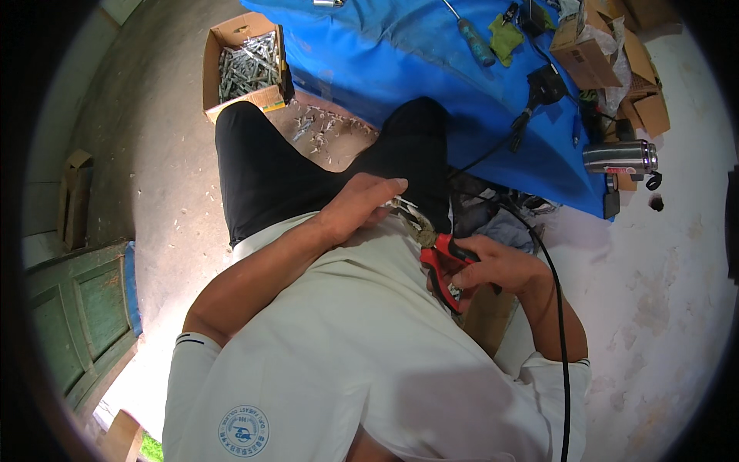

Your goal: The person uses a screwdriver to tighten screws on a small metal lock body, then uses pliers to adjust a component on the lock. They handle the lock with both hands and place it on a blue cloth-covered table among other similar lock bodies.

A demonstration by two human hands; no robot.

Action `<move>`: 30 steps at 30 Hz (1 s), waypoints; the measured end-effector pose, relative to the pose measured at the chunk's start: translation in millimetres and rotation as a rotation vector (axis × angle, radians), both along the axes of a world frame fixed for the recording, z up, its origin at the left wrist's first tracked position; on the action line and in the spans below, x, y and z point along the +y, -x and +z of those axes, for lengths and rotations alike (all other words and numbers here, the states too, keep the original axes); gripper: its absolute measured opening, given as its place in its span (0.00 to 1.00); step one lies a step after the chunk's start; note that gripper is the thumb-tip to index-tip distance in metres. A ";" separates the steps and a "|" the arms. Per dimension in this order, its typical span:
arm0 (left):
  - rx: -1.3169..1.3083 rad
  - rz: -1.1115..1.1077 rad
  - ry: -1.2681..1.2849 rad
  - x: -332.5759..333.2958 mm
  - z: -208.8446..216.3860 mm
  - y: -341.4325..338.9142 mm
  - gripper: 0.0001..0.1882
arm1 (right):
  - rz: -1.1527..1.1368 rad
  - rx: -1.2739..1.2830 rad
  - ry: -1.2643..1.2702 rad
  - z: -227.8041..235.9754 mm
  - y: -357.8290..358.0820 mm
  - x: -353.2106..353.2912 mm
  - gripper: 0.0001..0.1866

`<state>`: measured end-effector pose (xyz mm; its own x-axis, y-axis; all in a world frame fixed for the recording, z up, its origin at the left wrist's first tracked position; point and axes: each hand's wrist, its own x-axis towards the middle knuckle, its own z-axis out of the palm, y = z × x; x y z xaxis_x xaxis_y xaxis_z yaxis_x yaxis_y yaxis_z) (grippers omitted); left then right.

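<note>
Above my lap, my right hand [499, 264] is wrapped round pliers [431, 271] with red and black handles. Their grey metal jaws point up and left, toward my left hand. Fingers closed, my left hand [362, 202] pinches a small part with a thin white end [405, 202] right at the jaw tips. Its kind is too small to tell, and the fingers hide part of it. Whether the jaws grip it, I cannot tell.
A cardboard box [209, 81] of metal pieces stands on the floor beyond my left knee. Ahead is a blue-covered table [354, 54] with a screwdriver [475, 42] and a green cloth [504, 38]. A steel flask [616, 157] lies at right. A black cable [550, 277] crosses my right arm.
</note>
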<state>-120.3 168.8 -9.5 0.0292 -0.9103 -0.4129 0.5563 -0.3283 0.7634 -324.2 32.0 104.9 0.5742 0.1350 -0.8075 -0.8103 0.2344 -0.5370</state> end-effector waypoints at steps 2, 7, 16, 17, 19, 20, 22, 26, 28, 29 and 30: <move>-0.027 0.003 -0.007 0.0 2.2 1.2 0.23 | 0.012 -0.003 0.003 -0.5 -1.0 -0.3 0.26; -0.098 -0.016 -0.033 -1.3 3.1 3.9 0.23 | 0.010 -0.010 -0.014 -5.7 1.9 -2.6 0.27; -0.094 -0.039 -0.059 -1.0 4.1 2.8 0.23 | 0.019 -0.014 -0.027 -4.6 0.5 -2.7 0.26; -0.093 -0.036 -0.054 -0.9 3.8 2.7 0.23 | 0.019 -0.017 -0.025 -3.9 0.0 -2.3 0.26; -0.087 -0.024 -0.040 -0.6 2.9 2.9 0.23 | 0.024 -0.013 -0.014 -5.6 0.7 -2.5 0.26; -0.081 -0.019 -0.029 -1.2 2.7 3.5 0.23 | 0.024 -0.005 -0.005 -8.6 3.8 -3.9 0.26; -0.066 -0.017 -0.017 -1.8 1.2 4.1 0.23 | 0.006 0.015 -0.001 -10.5 7.6 -4.8 0.26; -0.055 -0.021 -0.022 -0.9 0.1 2.9 0.23 | -0.013 0.028 -0.059 -5.4 1.4 -3.9 0.29; -0.057 -0.015 -0.025 -1.2 -0.2 3.5 0.23 | 0.002 0.016 -0.069 -5.3 0.3 -4.2 0.32; -0.058 -0.005 -0.023 -1.2 -1.1 4.3 0.23 | 0.012 0.008 -0.056 -9.2 2.2 -5.6 0.32; -0.059 0.004 -0.022 -1.2 -1.5 4.7 0.23 | 0.023 0.001 -0.043 -13.8 4.6 -7.3 0.33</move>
